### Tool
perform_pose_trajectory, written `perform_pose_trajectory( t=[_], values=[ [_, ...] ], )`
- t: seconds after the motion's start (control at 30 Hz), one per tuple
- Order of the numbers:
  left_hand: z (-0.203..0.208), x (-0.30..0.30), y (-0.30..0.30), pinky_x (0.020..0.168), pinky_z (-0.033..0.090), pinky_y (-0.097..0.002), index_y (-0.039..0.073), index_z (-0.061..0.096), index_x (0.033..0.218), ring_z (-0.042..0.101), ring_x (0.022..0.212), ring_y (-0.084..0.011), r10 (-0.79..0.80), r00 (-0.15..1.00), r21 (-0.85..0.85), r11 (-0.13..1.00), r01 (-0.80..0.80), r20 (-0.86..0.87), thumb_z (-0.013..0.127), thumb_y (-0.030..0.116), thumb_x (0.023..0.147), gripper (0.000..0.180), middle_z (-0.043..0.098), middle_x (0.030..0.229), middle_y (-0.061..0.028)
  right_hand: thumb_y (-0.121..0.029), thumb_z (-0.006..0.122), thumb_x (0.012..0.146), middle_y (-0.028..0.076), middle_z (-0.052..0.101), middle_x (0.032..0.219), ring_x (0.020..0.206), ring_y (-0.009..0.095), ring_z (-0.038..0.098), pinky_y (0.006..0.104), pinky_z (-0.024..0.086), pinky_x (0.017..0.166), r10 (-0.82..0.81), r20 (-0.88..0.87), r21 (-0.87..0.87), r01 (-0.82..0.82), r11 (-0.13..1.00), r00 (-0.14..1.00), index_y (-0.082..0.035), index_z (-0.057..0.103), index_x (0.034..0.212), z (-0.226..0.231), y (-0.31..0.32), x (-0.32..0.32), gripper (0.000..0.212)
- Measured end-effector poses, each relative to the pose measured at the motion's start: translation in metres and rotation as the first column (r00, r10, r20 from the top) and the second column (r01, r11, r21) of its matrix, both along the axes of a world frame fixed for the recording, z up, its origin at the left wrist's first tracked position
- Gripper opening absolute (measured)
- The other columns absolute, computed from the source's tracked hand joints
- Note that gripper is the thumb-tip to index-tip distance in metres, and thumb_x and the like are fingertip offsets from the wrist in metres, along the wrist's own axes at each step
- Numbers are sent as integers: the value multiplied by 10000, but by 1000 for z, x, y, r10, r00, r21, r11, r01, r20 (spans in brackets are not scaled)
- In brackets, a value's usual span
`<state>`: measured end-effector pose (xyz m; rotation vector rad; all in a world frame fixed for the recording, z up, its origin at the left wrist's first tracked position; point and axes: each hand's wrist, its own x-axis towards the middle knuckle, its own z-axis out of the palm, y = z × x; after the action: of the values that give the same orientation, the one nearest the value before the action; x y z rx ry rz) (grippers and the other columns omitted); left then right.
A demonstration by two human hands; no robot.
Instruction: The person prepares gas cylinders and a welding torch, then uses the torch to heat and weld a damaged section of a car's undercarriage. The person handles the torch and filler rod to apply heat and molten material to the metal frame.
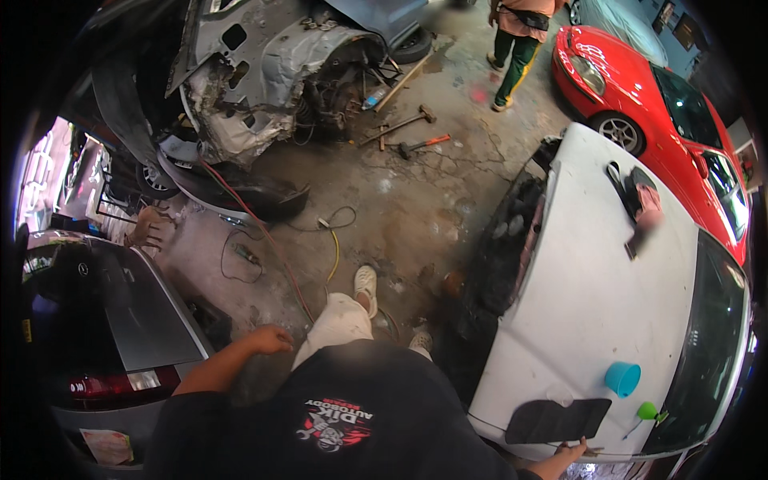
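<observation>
R hand (570, 450) is at approx. 4:30 from view ctr, fingers reaching out at the lower edge of a flat blk pad (552, 424); too small to tell if they grip it or just touch. Pad lies on the wht car hood (592, 288), also approx. 4:30, w/ a small clear item (560, 394) at its 12. Blue cup (622, 379) sits on the hood at pad's 2 o'clock, just apart; bright-green item (647, 411) at pad's 3, nr the windshield (704, 336).

L hand (272, 340) hangs btwn 7 & 8, slack & part-open, fingers loosely bent, nothing seen in it. It's beside the wht trousers (332, 322), btwn them & the dk car (148, 320) at approx. 8:30.

Elsewhere on hood, approx. 3 o'clock: pink-&-dk item (646, 204), part blurred. Red car (660, 132) at 2. Co-worker (512, 52) at 1, green trousers w/ yellow stripe.

Floor: sledgehammer (400, 126) btwn 12 & 1, orange-handled hammer (426, 145) just below it. Torn-open silver car body (280, 68) at 11. Red hose (258, 218) runs from approx. 10 twd 7; yellow cord (334, 256) at approx. 8. Small corded tool (246, 254) & brown stool (149, 227) both approx. 9, stool farther out.
</observation>
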<state>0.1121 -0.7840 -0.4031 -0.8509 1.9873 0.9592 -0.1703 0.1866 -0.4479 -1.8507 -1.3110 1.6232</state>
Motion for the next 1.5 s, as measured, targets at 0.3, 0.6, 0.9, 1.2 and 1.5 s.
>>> perform_pose_trajectory(
  t=[0.3,0.6,0.9,1.2,1.5],
  values=[
    [-133,-49,-210,940,578,-402,93,776,1214,752,1055,-296,175,980,8,985,-175,-97,835,326,877,414,786,1159,-162,-360,730,862,75,657,1160,943,200,621,339,488,676,307,-44,383,-268,884,951,-198,596,1241,63,-161,58,433],
    [-146,-91,-415,859,585,-379,24,731,1215,758,954,-246,292,936,-58,950,-308,-196,821,160,898,356,795,1096,-127,-367,778,806,93,642,982,649,205,581,322,475,522,62,61,310,-78,947,996,-130,626,1138,145,-317,-9,436],
    [-193,8,-347,926,570,-404,58,740,1222,741,1050,-287,693,647,33,690,-723,-319,834,277,888,411,779,1139,-148,-454,635,972,49,582,1005,726,174,536,307,410,541,684,220,370,-708,601,695,-167,564,1324,239,-347,-140,460],
    [-253,193,-148,983,573,-458,56,760,1194,727,1102,-410,624,781,54,779,-624,33,773,346,859,443,766,1184,-208,-292,767,885,-23,597,794,551,120,512,289,345,466,907,136,350,-876,333,399,-126,621,1132,247,-618,-346,332],
    [-290,272,-233,898,588,-455,37,739,1227,762,1024,-322,864,425,91,462,-882,-268,789,246,874,413,774,1163,-218,-180,772,914,-45,372,621,482,95,379,280,373,474,981,179,275,-961,29,80,-131,551,893,184,-866,-345,227]
  ],
)
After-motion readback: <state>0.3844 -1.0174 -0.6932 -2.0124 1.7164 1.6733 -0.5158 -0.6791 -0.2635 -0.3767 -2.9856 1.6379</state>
